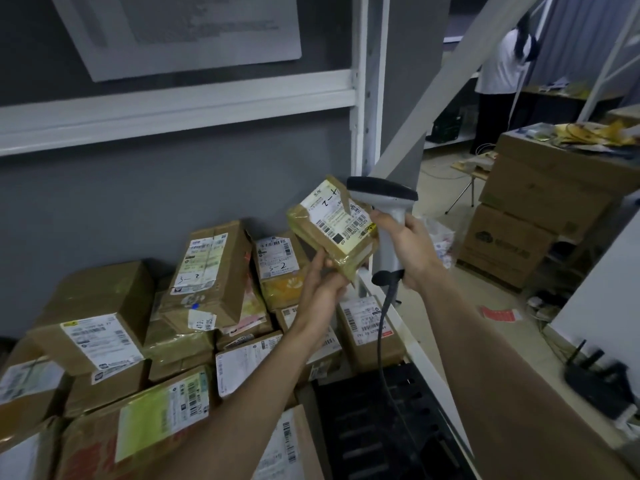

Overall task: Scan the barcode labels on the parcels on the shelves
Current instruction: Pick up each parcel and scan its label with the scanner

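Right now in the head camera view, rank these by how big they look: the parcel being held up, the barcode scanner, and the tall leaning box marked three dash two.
1. Tall leaning box, largest.
2. Held parcel and barcode scanner look about alike. They sit nearer the camera than the box, so no firm ranking between them.

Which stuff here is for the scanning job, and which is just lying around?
For the job:
scanner in the right hand
small parcel held up by the left hand
parcels on the shelf

Just lying about:
big boxes
router
red card on the floor
wall poster
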